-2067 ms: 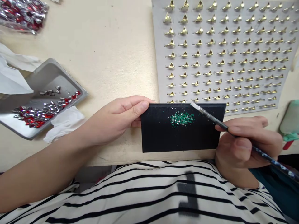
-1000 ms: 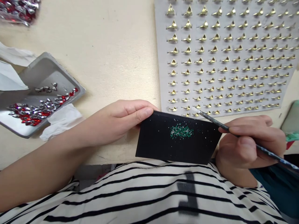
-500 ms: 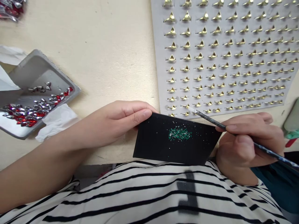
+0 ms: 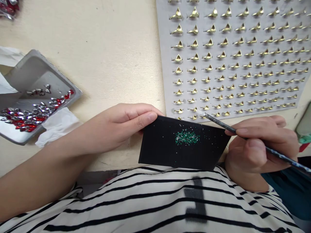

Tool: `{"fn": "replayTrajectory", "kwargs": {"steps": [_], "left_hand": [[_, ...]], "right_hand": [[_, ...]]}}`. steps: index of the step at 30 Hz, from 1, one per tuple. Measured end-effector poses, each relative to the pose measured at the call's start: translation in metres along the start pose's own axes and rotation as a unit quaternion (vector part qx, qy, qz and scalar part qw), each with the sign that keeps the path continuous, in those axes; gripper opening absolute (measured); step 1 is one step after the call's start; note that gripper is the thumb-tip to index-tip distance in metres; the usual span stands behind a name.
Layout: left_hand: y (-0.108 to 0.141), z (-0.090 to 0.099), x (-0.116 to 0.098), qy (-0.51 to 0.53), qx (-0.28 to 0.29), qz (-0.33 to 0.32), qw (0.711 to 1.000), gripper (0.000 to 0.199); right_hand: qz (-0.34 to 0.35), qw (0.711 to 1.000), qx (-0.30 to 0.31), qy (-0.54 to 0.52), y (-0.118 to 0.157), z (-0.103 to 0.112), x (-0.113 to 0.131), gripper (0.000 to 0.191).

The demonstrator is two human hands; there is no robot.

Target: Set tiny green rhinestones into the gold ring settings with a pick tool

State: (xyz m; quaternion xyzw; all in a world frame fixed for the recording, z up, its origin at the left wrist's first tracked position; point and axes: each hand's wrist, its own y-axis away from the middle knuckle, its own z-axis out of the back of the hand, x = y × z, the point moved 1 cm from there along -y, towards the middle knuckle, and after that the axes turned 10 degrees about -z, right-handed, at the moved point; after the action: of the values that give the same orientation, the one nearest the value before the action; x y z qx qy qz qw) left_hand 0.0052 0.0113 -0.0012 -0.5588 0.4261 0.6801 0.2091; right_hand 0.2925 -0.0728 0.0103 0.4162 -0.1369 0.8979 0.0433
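My left hand (image 4: pixel 136 124) pinches the upper left corner of a black board (image 4: pixel 157 152), thumb on top. Tiny green and clear rhinestones (image 4: pixel 187 138) lie in a loose heap on it, with a few scattered around. Between the thumb and fingers of my right hand (image 4: pixel 262 139) is a slim dark pen-like stick (image 4: pixel 218 122) with a pale tip. That tip points up and left, over the lowest rows of a grey foam sheet (image 4: pixel 167 81). Gold rings (image 4: pixel 178 58) with triangular tops stand in rows on the sheet. Whether the tip touches a ring I cannot tell.
On the left a metal tray (image 4: pixel 75 94) holds red and silver drop-shaped stones (image 4: pixel 31 118). A crumpled white tissue (image 4: pixel 59 124) lies against it. A bag of similar stones (image 4: pixel 8 8) sits at the top left corner. A greenish object (image 4: pixel 305 124) is at the right edge.
The view has shifted slightly, so the sheet and tray appear a little higher. Both hands keep their holds, and the stick's tip remains near the lower rings.
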Motion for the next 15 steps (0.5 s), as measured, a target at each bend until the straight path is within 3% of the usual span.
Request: {"fn": "replayTrajectory", "kwargs": {"steps": [9, 13, 15], "left_hand": [[-0.001, 0.0, -0.001, -0.013, 0.003, 0.0, 1.0, 0.031], [-0.001, 0.0, 0.0, -0.008, 0.001, -0.001, 1.0, 0.03], [-0.001, 0.0, 0.0, -0.007, 0.001, 0.004, 1.0, 0.03]], "right_hand": [[-0.001, 1.0, -0.031, 0.001, -0.003, -0.007, -0.003, 0.014], [0.022, 0.993, -0.111, -0.031, -0.004, -0.016, -0.004, 0.018], [0.028, 0.993, -0.105, -0.036, -0.003, -0.017, -0.005, 0.018]]}}
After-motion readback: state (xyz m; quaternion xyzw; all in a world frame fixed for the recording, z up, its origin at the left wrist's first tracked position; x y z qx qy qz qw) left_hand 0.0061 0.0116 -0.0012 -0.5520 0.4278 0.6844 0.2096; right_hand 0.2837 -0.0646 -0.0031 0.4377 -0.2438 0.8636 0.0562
